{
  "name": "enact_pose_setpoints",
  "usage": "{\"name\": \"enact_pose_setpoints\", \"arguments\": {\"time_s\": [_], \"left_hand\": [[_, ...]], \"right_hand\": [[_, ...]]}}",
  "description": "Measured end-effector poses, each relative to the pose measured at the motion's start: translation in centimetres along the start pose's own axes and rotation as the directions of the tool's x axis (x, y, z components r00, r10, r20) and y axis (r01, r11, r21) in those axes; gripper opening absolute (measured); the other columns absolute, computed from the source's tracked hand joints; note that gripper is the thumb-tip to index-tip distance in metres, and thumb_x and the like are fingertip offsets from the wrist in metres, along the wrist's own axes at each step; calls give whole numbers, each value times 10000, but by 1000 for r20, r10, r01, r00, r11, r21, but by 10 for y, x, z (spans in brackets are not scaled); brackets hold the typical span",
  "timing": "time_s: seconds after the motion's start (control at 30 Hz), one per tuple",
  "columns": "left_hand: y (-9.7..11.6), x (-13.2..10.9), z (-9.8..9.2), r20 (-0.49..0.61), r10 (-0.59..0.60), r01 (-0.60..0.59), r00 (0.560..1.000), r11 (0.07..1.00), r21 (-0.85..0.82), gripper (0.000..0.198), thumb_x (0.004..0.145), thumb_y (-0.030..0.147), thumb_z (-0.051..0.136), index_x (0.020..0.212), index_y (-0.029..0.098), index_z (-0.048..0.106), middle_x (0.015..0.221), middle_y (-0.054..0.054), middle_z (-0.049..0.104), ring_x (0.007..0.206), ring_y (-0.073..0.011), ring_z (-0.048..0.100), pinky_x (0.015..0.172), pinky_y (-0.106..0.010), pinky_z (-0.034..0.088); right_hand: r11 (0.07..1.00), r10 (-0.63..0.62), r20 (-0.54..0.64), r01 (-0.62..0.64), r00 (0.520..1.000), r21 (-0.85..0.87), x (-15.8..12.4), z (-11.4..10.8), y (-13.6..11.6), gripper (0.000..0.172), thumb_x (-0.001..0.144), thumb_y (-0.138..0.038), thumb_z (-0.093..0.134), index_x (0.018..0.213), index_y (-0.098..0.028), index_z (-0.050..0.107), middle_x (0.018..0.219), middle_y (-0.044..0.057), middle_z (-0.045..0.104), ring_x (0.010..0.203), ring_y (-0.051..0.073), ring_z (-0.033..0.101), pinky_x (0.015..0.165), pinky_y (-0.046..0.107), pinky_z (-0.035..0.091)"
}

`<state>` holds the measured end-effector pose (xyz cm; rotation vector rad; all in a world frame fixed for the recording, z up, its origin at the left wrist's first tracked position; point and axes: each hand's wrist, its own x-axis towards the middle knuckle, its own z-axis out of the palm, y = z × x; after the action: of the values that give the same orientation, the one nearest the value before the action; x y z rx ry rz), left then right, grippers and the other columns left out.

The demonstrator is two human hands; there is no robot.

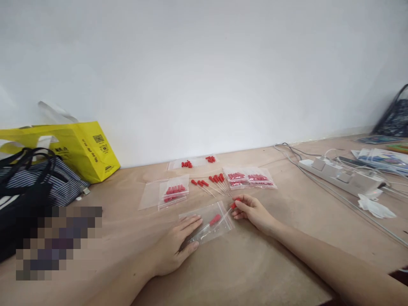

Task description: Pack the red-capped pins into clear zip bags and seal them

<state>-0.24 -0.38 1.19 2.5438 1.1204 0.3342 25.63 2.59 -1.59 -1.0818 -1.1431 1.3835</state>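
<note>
right hand (250, 211) fingers pinch a red-bulbed dropper (234, 205), stem across the zip end of a clear bag (208, 230); can't tell if inside. left hand (180, 241) fingers flat, released, on that bag on the counter (255, 270). risk: stem could snag the lip if bag slides.

L hand (178, 244) hides pt. of clear bag (207, 213); yellow bag (86, 140) cut off @ L edge, sm. print unreadable; pixelated patch (60, 242) hides pt. of tabletop (127, 199).
</note>
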Motion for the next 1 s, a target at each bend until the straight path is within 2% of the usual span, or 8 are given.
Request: {"name": "enact_pose_setpoints", "arguments": {"time_s": [0.1, 0.23, 0.57, 0.67, 0.8, 0.9, 0.93, 1.0], "left_hand": [[-1, 1, 0, -7, 19, -19, 1000, 1000, 14, 445, 848, 342, 418, 1284, 281, 347, 1340, -24, 370, 1218, -235, 342, 1006, -470, 264], [-2, 2, 2, 6, 16, -16, 1000, 999, 29, 449, 848, 340, 414, 1287, 284, 339, 1344, -27, 364, 1221, -233, 338, 999, -460, 285], [2, 1, 1, -9, 10, -10, 1000, 999, 46, 439, 851, 334, 410, 1283, 295, 343, 1338, -15, 374, 1221, -226, 339, 1006, -451, 276], [1, 1, 1, 4, 21, -21, 1000, 998, 62, 450, 851, 334, 404, 1293, 298, 323, 1345, -14, 364, 1224, -225, 335, 1004, -449, 280], [-4, 1, 3, 24, 17, -19, 1000, 997, 75, 462, 855, 344, 391, 1305, 305, 294, 1357, -17, 343, 1231, -231, 321, 1004, -457, 275], [-10, 1, 8, -9, 30, -29, 1000, 998, 61, 464, 847, 339, 403, 1299, 321, 298, 1349, -13, 358, 1221, -237, 336, 995, -467, 286], [-12, 1, 9, -28, 35, -33, 999, 998, 57, 466, 843, 339, 410, 1297, 321, 304, 1347, -15, 360, 1220, -241, 336, 992, -469, 292], [-15, 1, 12, -69, 42, -38, 997, 998, 57, 458, 835, 340, 426, 1283, 310, 335, 1345, -23, 362, 1227, -249, 320, 987, -471, 301]], "right_hand": [[984, -42, 102, 59, 994, -167, -4, -2, 0, 297, 636, -364, 639, 826, -147, 569, 696, 4, 589, 500, 62, 488, 490, 212, 435], [956, -37, 124, 72, 992, -284, -4, 2, -4, 297, 587, -311, 671, 817, -154, 568, 594, -34, 555, 419, 48, 440, 349, 157, 325], [880, -19, 384, 198, 923, -432, 7, 14, 0, 140, 669, -253, 572, 711, -153, 660, 490, -41, 524, 349, 31, 358, 341, 158, 294], [833, -150, 320, 294, 936, -470, 9, 18, 4, 80, 646, -214, 592, 618, -149, 628, 494, -37, 515, 423, 48, 412, 409, 162, 333], [798, -106, 232, 222, 967, -560, 25, 12, -2, 45, 654, -187, 562, 638, -150, 582, 542, -22, 554, 455, 77, 479, 423, 175, 370], [628, -226, 118, 237, 967, -741, 50, 10, -15, 111, 698, -142, 485, 715, -143, 595, 685, 19, 628, 607, 108, 565, 533, 185, 423], [529, -266, 114, 244, 957, -813, 59, 12, -20, 134, 709, -132, 470, 744, -143, 599, 744, 27, 641, 670, 113, 579, 588, 185, 430], [448, -269, 123, 237, 955, -862, 76, 21, -26, 142, 709, -124, 479, 772, -146, 605, 814, 39, 649, 753, 129, 586, 659, 196, 426]]}}
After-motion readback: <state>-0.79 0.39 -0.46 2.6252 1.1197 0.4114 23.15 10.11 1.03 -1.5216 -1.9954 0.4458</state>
